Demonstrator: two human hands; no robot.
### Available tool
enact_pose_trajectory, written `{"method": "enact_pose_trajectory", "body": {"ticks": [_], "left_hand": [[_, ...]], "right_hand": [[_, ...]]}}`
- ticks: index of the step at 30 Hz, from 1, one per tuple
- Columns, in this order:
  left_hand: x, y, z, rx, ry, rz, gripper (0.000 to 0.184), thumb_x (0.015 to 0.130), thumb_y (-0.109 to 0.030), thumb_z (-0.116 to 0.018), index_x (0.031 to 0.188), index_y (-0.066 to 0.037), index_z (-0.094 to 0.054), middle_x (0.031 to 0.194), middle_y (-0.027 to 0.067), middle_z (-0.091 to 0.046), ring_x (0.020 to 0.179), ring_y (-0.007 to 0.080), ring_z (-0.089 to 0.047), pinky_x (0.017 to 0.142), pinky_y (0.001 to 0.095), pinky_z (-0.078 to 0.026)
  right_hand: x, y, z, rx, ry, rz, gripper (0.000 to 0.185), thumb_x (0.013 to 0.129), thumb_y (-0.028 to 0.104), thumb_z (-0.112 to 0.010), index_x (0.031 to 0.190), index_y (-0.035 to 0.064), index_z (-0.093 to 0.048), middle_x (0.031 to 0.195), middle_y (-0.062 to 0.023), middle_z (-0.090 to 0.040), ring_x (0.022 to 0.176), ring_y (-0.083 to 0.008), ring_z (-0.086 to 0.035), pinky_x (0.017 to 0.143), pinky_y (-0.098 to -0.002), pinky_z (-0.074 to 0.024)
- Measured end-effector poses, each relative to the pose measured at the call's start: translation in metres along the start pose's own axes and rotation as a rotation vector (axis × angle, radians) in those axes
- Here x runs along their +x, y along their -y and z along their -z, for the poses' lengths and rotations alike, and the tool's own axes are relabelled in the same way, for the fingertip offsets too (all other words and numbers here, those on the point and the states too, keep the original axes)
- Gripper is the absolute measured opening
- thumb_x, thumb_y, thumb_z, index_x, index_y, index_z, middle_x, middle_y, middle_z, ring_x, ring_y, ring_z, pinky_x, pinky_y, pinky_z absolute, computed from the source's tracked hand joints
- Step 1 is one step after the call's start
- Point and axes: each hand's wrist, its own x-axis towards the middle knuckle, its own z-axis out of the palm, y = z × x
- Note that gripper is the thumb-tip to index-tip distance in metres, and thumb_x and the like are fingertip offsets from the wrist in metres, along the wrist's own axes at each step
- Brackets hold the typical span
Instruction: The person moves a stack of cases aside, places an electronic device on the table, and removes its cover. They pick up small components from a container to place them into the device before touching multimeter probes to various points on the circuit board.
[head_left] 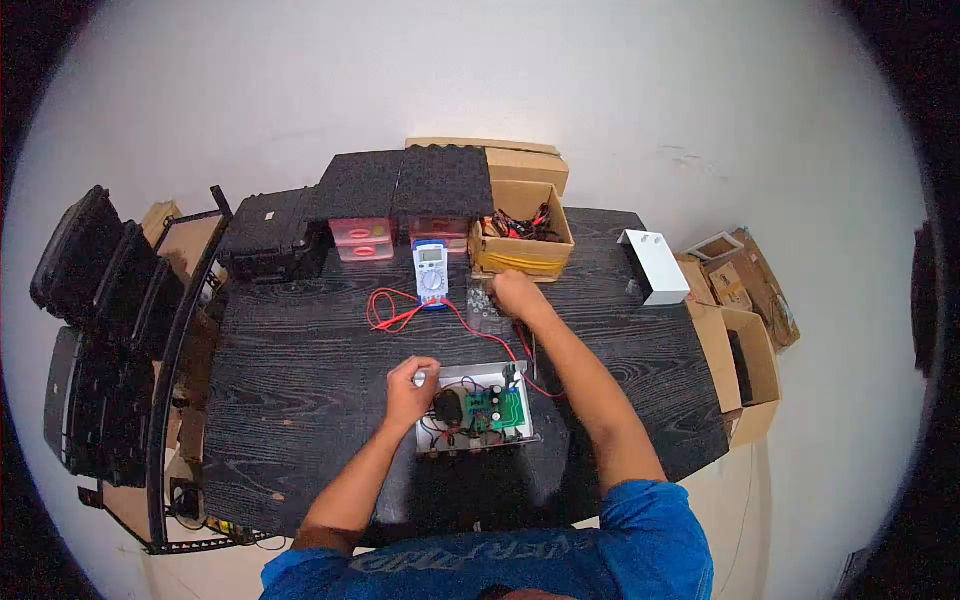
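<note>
My left hand (408, 392) is closed at the left wall of an open white metal case (526, 408). A small round silvery piece (419, 379) shows by its fingertips; I cannot make out what it is. Inside the case lie a green circuit board (510, 408), a round black part (448, 405) and several wires. Farther back, my right hand (517, 296) is curled with its fingers down over a clear tray of small parts (486, 318). Its fingertips are mostly hidden, and whatever they pinch is too small to name.
Behind the tray stands a blue-and-white multimeter (431, 272), its red test lead (393, 317) looped on the black table (300, 370). A cardboard box of cables (525, 258) sits at the back. A white metal cover (658, 268) lies right; black cases (270, 235) stand left.
</note>
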Motion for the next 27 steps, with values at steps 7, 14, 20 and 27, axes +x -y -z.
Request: {"method": "enact_pose_trajectory", "body": {"ticks": [7, 14, 20, 27], "left_hand": [[0.001, 0.006, -0.001, -0.012, -0.022, -0.079, 0.010, 0.094, -0.011, -0.073, 0.096, -0.002, -0.074, 0.092, 0.0137, -0.076, 0.089, 0.0295, -0.075, 0.081, 0.0381, -0.057], [0.002, 0.002, -0.001, 0.008, 0.000, -0.035, 0.010, 0.094, -0.010, -0.073, 0.097, 0.000, -0.074, 0.093, 0.0141, -0.076, 0.090, 0.0275, -0.076, 0.081, 0.0376, -0.057], [0.002, 0.000, -0.001, -0.012, 0.009, 0.006, 0.009, 0.094, -0.009, -0.072, 0.095, 0.000, -0.074, 0.092, 0.0138, -0.076, 0.088, 0.0270, -0.075, 0.081, 0.0363, -0.056], [0.004, -0.001, 0.000, -0.015, 0.023, -0.014, 0.008, 0.094, -0.007, -0.070, 0.095, 0.000, -0.074, 0.092, 0.0131, -0.076, 0.087, 0.0251, -0.074, 0.081, 0.0356, -0.055]], "right_hand": [[-0.019, 0.011, 0.055, 0.286, -0.069, -0.027, 0.015, 0.087, 0.015, -0.070, 0.093, 0.0037, -0.077, 0.097, -0.0210, -0.076, 0.094, -0.0406, -0.073, 0.085, -0.0525, -0.0574], [-0.067, -0.003, 0.057, 0.499, -0.208, -0.088, 0.030, 0.083, 0.026, -0.083, 0.104, 0.0053, -0.075, 0.122, -0.0173, -0.070, 0.111, -0.0332, -0.068, 0.099, -0.0413, -0.0534], [-0.083, 0.005, 0.061, 0.545, 0.054, -0.146, 0.034, 0.074, 0.022, -0.090, 0.100, 0.0065, -0.075, 0.161, -0.0241, -0.044, 0.144, -0.0429, -0.048, 0.116, -0.0424, -0.0429], [-0.089, -0.009, 0.064, 0.657, -0.087, -0.043, 0.024, 0.077, 0.018, -0.087, 0.085, 0.0024, -0.070, 0.107, -0.0182, -0.071, 0.099, -0.0355, -0.070, 0.088, -0.0439, -0.0536]]}}
